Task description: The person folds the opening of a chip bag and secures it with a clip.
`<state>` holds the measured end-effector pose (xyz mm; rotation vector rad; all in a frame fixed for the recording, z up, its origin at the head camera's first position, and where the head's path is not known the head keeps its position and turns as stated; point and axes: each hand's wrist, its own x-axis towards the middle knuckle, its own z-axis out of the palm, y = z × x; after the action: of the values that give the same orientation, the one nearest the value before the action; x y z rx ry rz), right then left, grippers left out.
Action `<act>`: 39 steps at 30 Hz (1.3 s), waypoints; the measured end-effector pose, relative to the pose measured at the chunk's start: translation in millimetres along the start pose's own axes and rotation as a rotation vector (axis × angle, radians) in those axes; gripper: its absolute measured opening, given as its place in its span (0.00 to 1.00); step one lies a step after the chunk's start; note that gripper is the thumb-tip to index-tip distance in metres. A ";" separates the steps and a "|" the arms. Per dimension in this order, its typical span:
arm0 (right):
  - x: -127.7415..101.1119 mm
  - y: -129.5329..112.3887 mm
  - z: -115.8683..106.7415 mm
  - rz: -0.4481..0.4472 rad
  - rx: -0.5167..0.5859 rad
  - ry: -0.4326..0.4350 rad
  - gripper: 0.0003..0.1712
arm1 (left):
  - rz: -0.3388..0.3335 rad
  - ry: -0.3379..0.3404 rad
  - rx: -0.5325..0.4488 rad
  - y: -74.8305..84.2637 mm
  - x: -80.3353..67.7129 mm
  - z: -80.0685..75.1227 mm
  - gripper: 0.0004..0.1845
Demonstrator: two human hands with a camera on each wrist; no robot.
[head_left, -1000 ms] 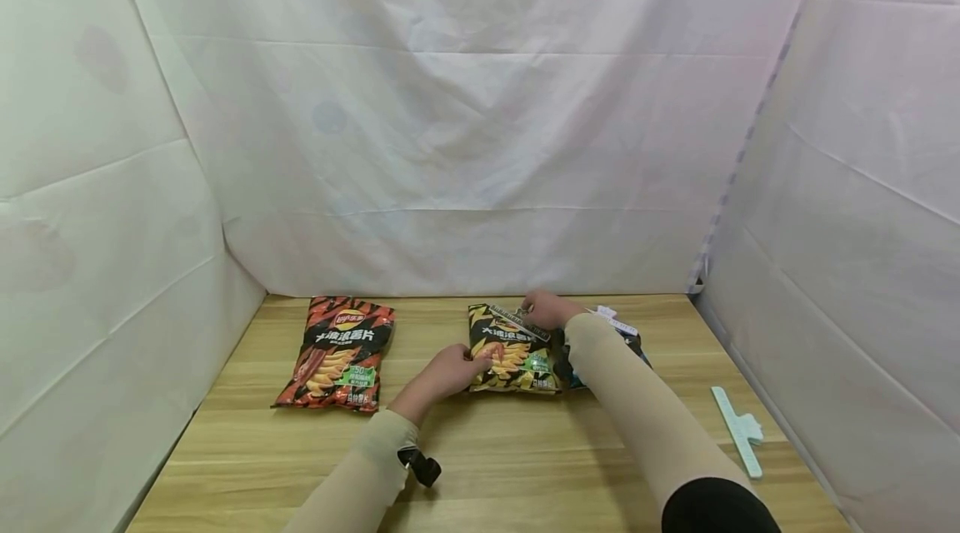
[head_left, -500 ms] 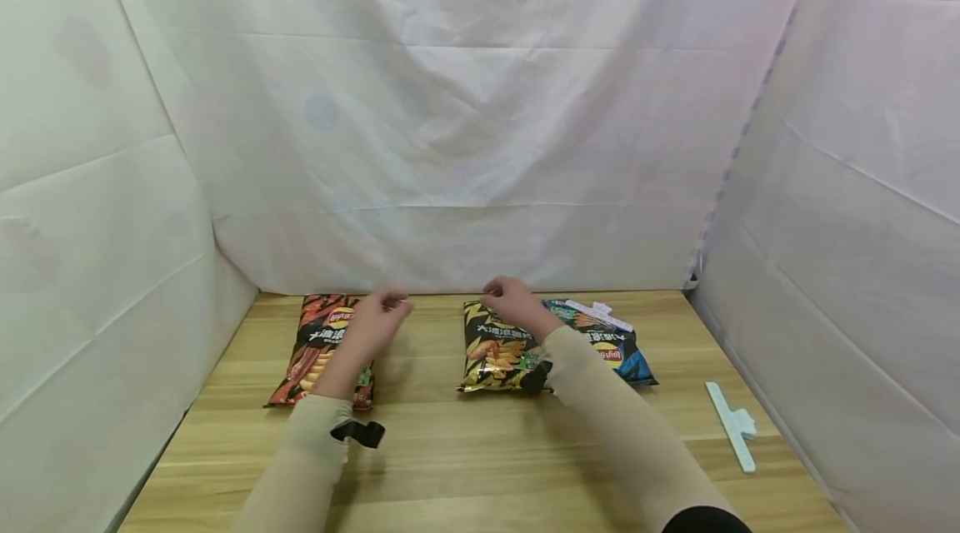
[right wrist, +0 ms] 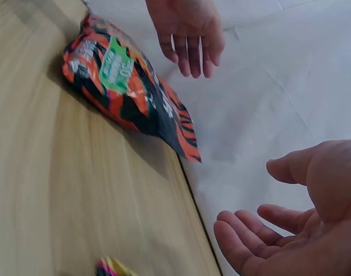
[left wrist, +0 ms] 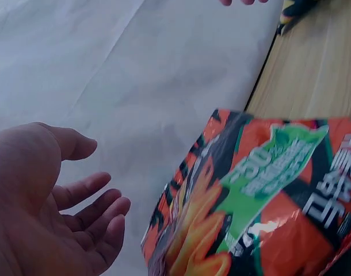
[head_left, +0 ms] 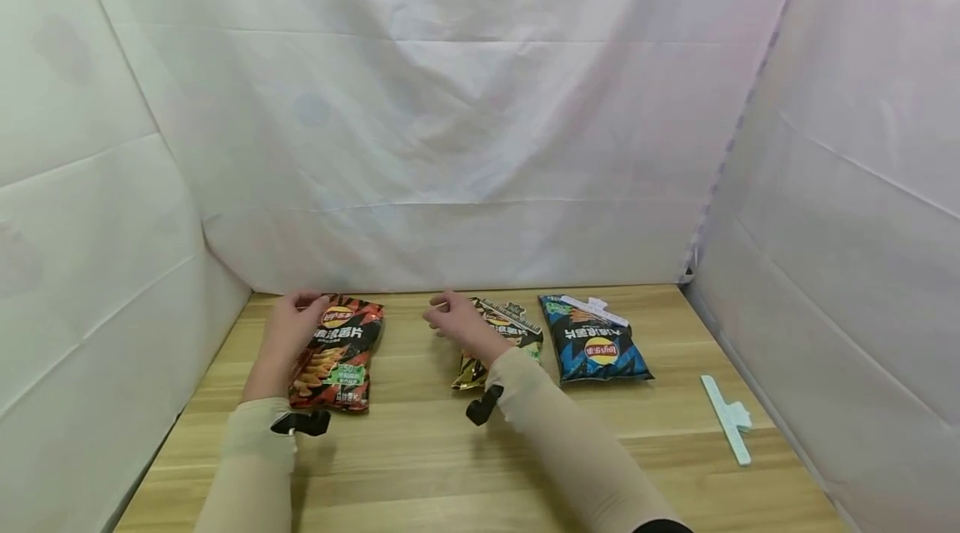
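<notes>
Hovering at the far left corner of the red bag [head_left: 337,350], the left hand [head_left: 291,325] has loose, spread fingers and holds nothing; the bag lies flat on the table [head_left: 450,466] just beside its palm. Further right, the right hand [head_left: 456,323] hangs empty too, fingers relaxed, above the near edge of the yellow bag [head_left: 498,341]. Next lies a blue bag [head_left: 596,341], then a white clip [head_left: 726,418].

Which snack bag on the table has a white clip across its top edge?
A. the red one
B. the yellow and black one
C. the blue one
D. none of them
C: the blue bag alone has a white clip across its far top edge.
</notes>
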<state>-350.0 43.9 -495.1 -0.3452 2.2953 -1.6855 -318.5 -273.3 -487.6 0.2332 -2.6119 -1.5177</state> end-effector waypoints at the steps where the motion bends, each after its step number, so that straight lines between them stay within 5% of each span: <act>1: 1.2 0.3 5.5 0.004 0.016 0.005 0.31 | -0.008 0.016 0.000 -2.5 0.1 -2.8 0.33; 7: 6.3 3.1 34.7 0.048 0.040 0.013 0.36 | -0.123 0.054 -0.071 -15.4 0.9 -14.6 0.37; 14: 11.4 6.4 69.4 0.130 0.037 0.021 0.45 | -0.266 -0.019 -0.115 -34.1 0.8 -24.4 0.52; 26: 13.7 -0.7 112.2 0.206 0.227 0.083 0.45 | -0.239 -0.059 -0.077 -61.1 12.2 -19.9 0.49; 39: 9.9 -2.0 131.8 0.157 0.207 0.104 0.38 | -0.212 -0.091 0.006 -62.4 15.5 -11.9 0.50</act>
<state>-312.4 -77.6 -531.6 -0.0335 2.1283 -1.8764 -326.9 -316.8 -535.6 0.4651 -2.7375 -1.6207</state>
